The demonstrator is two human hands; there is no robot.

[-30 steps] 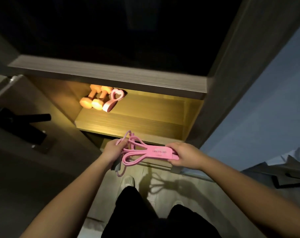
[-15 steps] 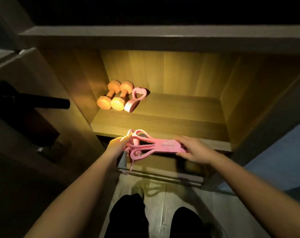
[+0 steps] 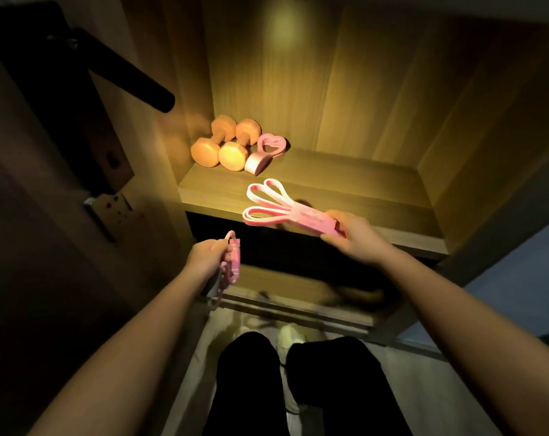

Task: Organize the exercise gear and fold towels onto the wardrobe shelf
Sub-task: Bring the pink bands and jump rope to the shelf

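Honestly, with the right hand [image 3: 352, 237] pinching the pink band bundle [image 3: 307, 215] just over the shelf [image 3: 355, 184] lip and the left hand [image 3: 207, 256] gripping a second pink cord [image 3: 234, 262] lower down, I'd lay the bundle flat ahead of the fingers, short of the dumbbells [image 3: 232, 154].

Wood-grain shelf [image 3: 345, 184], matt; smooth rubbery pink band [image 3: 276, 204]; matt dumbbells [image 3: 223, 143].
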